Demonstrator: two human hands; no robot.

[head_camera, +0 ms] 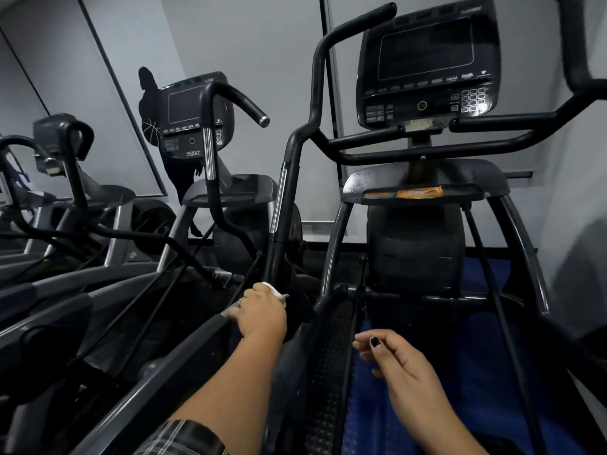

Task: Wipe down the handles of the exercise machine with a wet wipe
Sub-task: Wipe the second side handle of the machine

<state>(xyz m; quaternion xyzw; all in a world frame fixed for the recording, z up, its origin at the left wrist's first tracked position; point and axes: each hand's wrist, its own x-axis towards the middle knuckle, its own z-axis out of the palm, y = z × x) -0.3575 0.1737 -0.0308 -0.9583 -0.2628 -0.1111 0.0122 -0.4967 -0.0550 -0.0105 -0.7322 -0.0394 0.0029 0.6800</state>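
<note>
A black exercise machine fills the view, with its console (427, 64) at the upper right. Its long left moving handle (289, 178) runs from a curved grip at the top down to a low joint. My left hand (259, 311) is closed around a white wet wipe (273, 289) and presses it against the bottom end of that handle. My right hand (394, 356) hovers lower right of it, over the pedal track, fingers loosely apart and holding nothing. The fixed front handlebars (460, 149) cross below the console.
A second identical machine (210, 126) stands close on the left, with more machines beyond it. An orange packet (418, 193) lies on the tray under the console. Blue floor matting (460, 372) shows at lower right. A grey wall is behind.
</note>
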